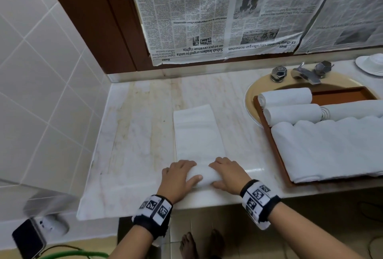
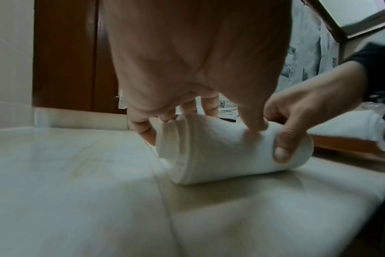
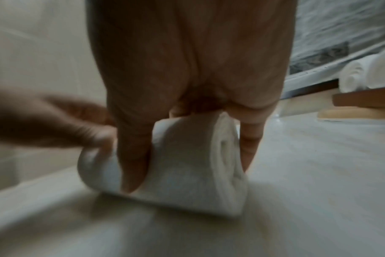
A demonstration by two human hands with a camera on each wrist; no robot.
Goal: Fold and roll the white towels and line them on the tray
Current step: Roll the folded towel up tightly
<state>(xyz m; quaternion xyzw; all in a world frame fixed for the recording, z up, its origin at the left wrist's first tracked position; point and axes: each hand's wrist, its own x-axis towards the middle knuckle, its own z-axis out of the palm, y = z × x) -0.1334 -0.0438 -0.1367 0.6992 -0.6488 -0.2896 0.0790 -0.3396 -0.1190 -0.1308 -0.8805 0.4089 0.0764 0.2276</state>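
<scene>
Both my hands were down on the towel [image 1: 198, 134], right at the near edge of the marble counter [image 1: 134, 134]. The near end was already wound into a fat roll, and the rest of the folded strip lay flat, stretching away from me toward the wall. My left hand [image 1: 178, 178] gripped the roll's left end, fingers curled over the top, thumb pressed into the near side. My right hand [image 1: 228, 176] clasped the right end the same way, fingers over the crest, thumb tucked low against the cloth. From the left wrist view the spiral of layers showed plainly at the roll's open end, and my right thumb [image 2: 286, 144] sat flat on its face. The right wrist view was blurred, though the coil still showed at the other end.

Off to my right, the brown tray [image 1: 277, 151] sat across the sink [image 1: 251, 95]. Two rolled towels [image 1: 288, 96] lay side by side at its far end, a third beside them, and a stack of folded towels [image 1: 331, 147] filled the near part. The tap [image 1: 304, 73] stood behind, newspaper [image 1: 207, 20] covered the wall above.
</scene>
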